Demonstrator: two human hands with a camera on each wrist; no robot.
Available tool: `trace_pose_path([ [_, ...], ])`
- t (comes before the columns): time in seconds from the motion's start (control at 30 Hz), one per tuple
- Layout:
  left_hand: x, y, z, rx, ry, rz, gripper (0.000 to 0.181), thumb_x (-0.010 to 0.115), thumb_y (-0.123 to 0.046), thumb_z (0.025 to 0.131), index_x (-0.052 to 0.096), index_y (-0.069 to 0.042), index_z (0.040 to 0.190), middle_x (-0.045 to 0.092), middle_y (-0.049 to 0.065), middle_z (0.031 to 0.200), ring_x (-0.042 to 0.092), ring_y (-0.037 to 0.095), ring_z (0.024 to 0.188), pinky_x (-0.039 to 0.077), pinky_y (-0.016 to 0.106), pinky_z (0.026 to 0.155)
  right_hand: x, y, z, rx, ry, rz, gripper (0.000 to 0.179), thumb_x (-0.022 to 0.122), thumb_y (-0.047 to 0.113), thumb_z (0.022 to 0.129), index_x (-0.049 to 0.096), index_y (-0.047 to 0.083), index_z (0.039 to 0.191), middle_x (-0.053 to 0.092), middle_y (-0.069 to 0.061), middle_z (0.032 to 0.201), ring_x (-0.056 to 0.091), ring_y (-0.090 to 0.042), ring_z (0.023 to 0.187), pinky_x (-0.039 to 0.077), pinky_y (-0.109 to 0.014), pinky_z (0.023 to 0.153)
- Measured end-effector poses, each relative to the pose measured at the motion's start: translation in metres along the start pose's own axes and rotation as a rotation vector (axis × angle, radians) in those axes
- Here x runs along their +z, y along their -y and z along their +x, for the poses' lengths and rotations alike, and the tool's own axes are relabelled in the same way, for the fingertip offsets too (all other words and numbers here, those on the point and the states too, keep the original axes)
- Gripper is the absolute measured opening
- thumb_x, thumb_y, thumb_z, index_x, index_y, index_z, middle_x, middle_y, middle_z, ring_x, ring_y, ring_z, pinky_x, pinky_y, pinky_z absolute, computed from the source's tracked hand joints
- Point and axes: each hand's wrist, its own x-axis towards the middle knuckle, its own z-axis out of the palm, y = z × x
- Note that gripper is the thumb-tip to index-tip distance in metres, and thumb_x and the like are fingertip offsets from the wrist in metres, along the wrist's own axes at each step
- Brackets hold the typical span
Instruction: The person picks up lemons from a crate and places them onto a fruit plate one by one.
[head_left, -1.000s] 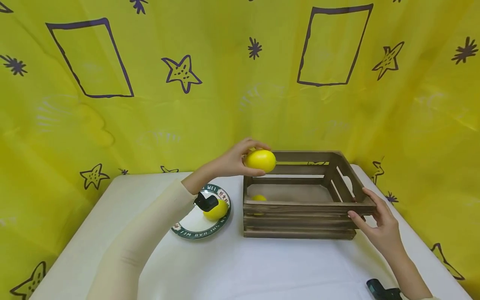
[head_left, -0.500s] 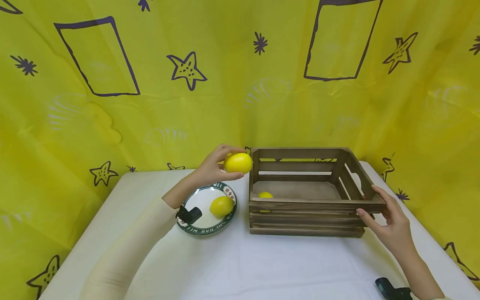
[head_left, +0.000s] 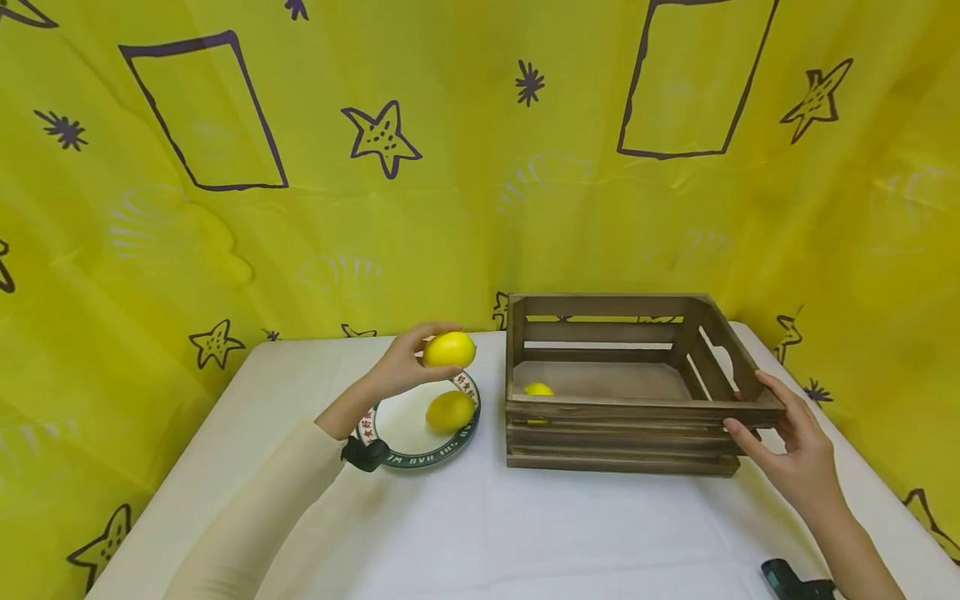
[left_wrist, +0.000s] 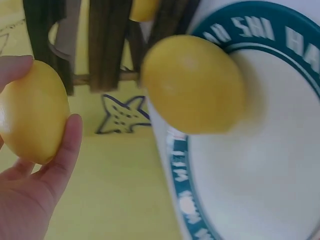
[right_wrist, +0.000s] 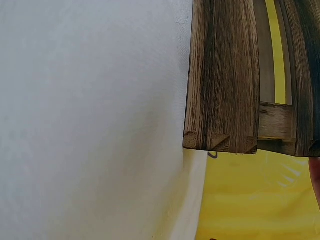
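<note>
My left hand pinches a yellow lemon between thumb and fingers, held above the back of a round plate with a green lettered rim. On the plate's right side lies a second lemon, large in the left wrist view. A slatted brown wooden crate stands to the right of the plate, and a third lemon sits inside it near the left end, partly hidden by the front slats. At the crate's right front corner, my right hand grips the rim, thumb in front and fingers over the end.
White cloth covers the table. Behind it hangs a yellow curtain with drawn stars and frames. A dark wrist camera sits on the left sleeve, and another wrist camera is by the right wrist.
My left hand has moved left and down with its lemon, from over the crate's left end to above the plate. The right hand keeps its grip on the crate's corner.
</note>
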Motion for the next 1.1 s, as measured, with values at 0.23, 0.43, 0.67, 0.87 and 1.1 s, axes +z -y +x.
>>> trace_pose_path([
  [0.23, 0.000, 0.033, -0.010, -0.075, -0.067, 0.113, 0.058, 0.078, -0.015, 0.083, 0.056, -0.007, 0.135, 0.055, 0.016, 0.136, 0.058, 0.031, 0.102, 0.053, 0.037, 0.082, 0.001, 0.000, 0.002, -0.041, 0.009, 0.026, 0.083, 0.069, -0.028, 0.067, 0.043, -0.006, 0.142, 0.056, 0.016, 0.126, 0.057, 0.007, 0.108, 0.041, -0.004, 0.091],
  [0.43, 0.003, 0.061, -0.014, -0.124, -0.090, 0.143, 0.056, 0.078, -0.018, 0.083, 0.057, -0.005, 0.134, 0.055, 0.016, 0.137, 0.054, 0.033, 0.116, 0.045, 0.048, 0.097, 0.001, 0.000, 0.000, 0.000, -0.001, 0.017, 0.084, 0.069, -0.027, 0.067, 0.044, -0.004, 0.142, 0.056, 0.016, 0.124, 0.056, 0.006, 0.108, 0.039, -0.003, 0.091],
  [0.67, 0.008, 0.080, -0.017, -0.180, -0.086, 0.162, 0.055, 0.078, -0.017, 0.083, 0.058, -0.005, 0.133, 0.055, 0.018, 0.137, 0.050, 0.036, 0.121, 0.042, 0.051, 0.100, 0.001, -0.001, -0.001, 0.012, -0.003, 0.014, 0.084, 0.069, -0.028, 0.066, 0.044, -0.004, 0.142, 0.056, 0.015, 0.125, 0.055, 0.006, 0.108, 0.039, -0.003, 0.091],
  [0.87, 0.008, 0.087, -0.020, -0.199, -0.070, 0.180, 0.056, 0.076, -0.020, 0.085, 0.056, -0.005, 0.134, 0.053, 0.019, 0.139, 0.049, 0.039, 0.124, 0.041, 0.054, 0.103, 0.002, -0.001, -0.001, -0.038, 0.003, 0.020, 0.082, 0.068, -0.028, 0.067, 0.043, -0.006, 0.142, 0.057, 0.015, 0.125, 0.056, 0.005, 0.109, 0.040, -0.004, 0.091],
  [1.1, 0.009, 0.086, -0.020, -0.197, -0.053, 0.187, 0.058, 0.076, -0.021, 0.085, 0.055, -0.004, 0.136, 0.052, 0.021, 0.139, 0.048, 0.041, 0.125, 0.040, 0.054, 0.104, 0.000, -0.002, 0.002, -0.081, 0.006, 0.014, 0.082, 0.069, -0.028, 0.066, 0.043, -0.007, 0.141, 0.058, 0.017, 0.124, 0.056, 0.006, 0.109, 0.040, -0.004, 0.091],
])
